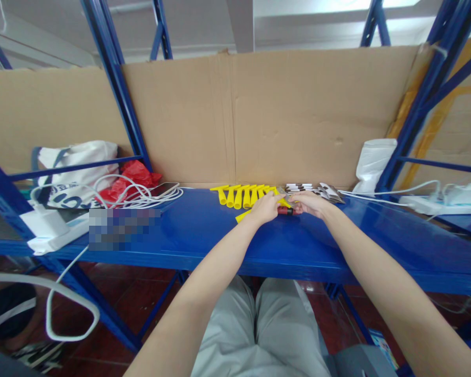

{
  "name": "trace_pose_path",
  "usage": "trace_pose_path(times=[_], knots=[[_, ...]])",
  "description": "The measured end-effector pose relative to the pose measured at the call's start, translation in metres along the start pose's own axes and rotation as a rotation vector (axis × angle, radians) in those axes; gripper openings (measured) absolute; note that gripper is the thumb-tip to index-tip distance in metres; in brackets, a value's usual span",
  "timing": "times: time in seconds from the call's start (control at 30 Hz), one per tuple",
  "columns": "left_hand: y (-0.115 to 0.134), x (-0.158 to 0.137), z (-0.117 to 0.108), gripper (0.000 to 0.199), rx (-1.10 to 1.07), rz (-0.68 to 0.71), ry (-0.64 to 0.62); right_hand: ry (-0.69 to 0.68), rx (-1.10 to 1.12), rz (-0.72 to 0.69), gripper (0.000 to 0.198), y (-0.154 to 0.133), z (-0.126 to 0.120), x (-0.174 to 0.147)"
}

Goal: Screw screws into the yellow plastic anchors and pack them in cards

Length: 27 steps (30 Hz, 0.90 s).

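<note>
The left hand (pixel 267 207) grasps a yellow plastic piece with a tapered handle (pixel 242 215) over the glossy blue tabletop (pixel 198 230); the right hand (pixel 309 203) is at its right end, the grip too small to tell, near a red-and-black object (pixel 284 210); similar yellow plastic pieces (pixel 238 198) line the far side

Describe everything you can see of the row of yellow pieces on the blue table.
The row of yellow pieces is bright yellow and looks like smooth plastic. The pieces lie side by side, their wider, tube-like ends toward the person; at the left end, a narrow arm points left from the far end. They rest on the blue table, in front of the cardboard. The left hand partly hides the right end, so the full count and any contact there can't be told.
</note>
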<state>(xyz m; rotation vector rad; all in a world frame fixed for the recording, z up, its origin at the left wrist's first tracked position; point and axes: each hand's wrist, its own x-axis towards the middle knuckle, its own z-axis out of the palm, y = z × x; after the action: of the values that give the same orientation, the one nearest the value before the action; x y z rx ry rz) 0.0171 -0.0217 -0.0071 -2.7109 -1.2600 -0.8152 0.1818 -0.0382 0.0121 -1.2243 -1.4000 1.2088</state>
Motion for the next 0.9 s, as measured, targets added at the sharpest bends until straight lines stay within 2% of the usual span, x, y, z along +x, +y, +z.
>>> trace_pose_path(times=[0.1,0.17,0.27,0.33,0.37,0.43,0.53,0.8,0.9], knots=[[0.001,-0.001,0.000,0.043,0.003,-0.006,-0.006,0.046,-0.002,-0.013,0.013,0.001,-0.001,0.004],[0.002,-0.001,0.000,0.043,-0.001,-0.007,-0.013,0.204,-0.075,-0.033,0.012,0.003,-0.006,0.008],[0.003,-0.002,0.000,0.042,-0.015,0.005,-0.026,0.540,-0.332,-0.106,0.020,0.008,-0.024,0.016],[0.003,-0.002,0.000,0.042,-0.025,0.008,-0.027,0.670,-0.569,-0.167,0.022,0.013,-0.038,0.019],[0.003,-0.002,0.000,0.042,-0.028,0.009,-0.026,0.690,-0.701,-0.183,0.022,0.015,-0.044,0.021],[0.003,-0.002,0.000,0.042,-0.031,0.008,-0.025,0.674,-0.894,-0.159,0.021,0.020,-0.053,0.022],[0.003,-0.002,-0.001,0.042,-0.034,0.013,-0.029,0.569,-1.029,-0.061,0.020,0.024,-0.055,0.021],[0.003,-0.001,-0.001,0.042,-0.030,0.021,-0.034,0.405,-1.321,0.072,0.026,0.021,-0.036,0.018],[0.002,-0.001,0.000,0.041,-0.028,0.027,-0.025,0.363,-1.366,0.130,0.030,0.018,-0.032,0.017]])
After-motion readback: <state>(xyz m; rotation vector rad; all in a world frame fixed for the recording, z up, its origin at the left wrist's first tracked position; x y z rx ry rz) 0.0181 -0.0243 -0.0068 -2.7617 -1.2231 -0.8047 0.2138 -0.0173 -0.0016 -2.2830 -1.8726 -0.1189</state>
